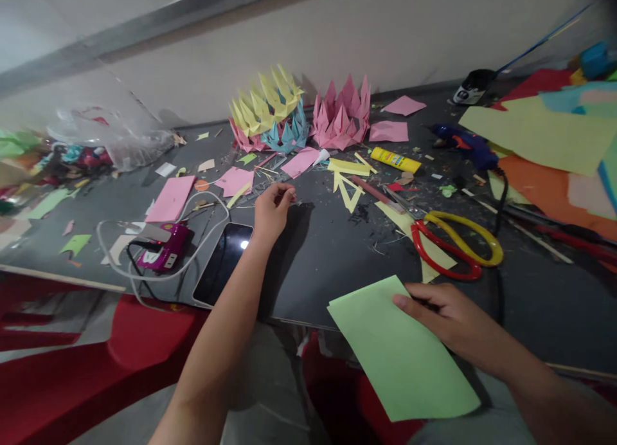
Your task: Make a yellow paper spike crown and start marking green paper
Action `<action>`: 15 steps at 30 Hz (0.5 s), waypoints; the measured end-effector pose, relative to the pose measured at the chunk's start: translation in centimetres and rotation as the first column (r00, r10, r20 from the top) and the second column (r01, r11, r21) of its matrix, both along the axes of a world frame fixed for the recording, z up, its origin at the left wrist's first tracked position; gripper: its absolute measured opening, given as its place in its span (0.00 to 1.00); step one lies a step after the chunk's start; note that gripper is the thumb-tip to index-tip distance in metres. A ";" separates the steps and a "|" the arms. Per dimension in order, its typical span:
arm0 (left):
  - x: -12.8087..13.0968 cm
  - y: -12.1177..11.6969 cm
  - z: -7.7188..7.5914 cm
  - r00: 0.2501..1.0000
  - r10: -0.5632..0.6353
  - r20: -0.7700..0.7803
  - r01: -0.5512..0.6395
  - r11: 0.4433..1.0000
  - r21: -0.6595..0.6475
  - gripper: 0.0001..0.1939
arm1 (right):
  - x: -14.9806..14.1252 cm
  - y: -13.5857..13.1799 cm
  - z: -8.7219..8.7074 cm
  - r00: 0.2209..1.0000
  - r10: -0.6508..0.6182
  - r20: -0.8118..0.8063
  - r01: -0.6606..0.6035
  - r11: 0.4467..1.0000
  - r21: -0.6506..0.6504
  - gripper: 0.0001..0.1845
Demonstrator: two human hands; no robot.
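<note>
My right hand [446, 313] grips a light green sheet of paper [405, 361] by its upper right edge. The paper looks folded and hangs over the table's front edge. My left hand [273, 207] is over the middle of the table, fingers curled together; what they hold, if anything, is too small to make out. Beneath my left forearm lies a phone [224, 262], partly covered. Just beyond the green paper, scissors [457, 245] with red and yellow handles rest on yellow paper scraps [436, 258].
Paper crowns in yellow [265, 104], blue [288, 133] and pink [340, 120] stand at the wall. A glue tube [395, 160], a glue gun [465, 146] and coloured sheets [535, 133] are at right. A purple adapter [166, 245] with cables and a plastic bag [125, 139] lie left.
</note>
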State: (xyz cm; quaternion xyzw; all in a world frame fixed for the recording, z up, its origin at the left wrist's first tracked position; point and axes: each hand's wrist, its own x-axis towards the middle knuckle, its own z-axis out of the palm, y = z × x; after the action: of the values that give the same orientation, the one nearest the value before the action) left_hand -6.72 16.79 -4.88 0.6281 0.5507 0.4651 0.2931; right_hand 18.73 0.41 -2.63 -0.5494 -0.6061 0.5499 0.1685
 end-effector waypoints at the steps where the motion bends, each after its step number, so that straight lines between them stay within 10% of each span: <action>1: 0.1 0.0 0.0 1.000 -0.002 0.003 0.002 1.000 0.003 0.04 | 0.0 0.0 0.0 1.000 -0.003 0.001 0.003 1.000 0.000 0.24; 15: 0.8 0.3 0.0 0.997 -0.063 0.050 0.060 0.997 0.054 0.05 | 0.3 -0.2 -0.4 1.000 0.007 0.004 -0.007 1.000 -0.012 0.24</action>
State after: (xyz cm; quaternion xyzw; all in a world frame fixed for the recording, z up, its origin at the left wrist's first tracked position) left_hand -5.96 17.07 -4.85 0.6399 0.5109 0.4865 0.3047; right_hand 19.00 0.21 -3.04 -0.5493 -0.6050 0.5532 0.1619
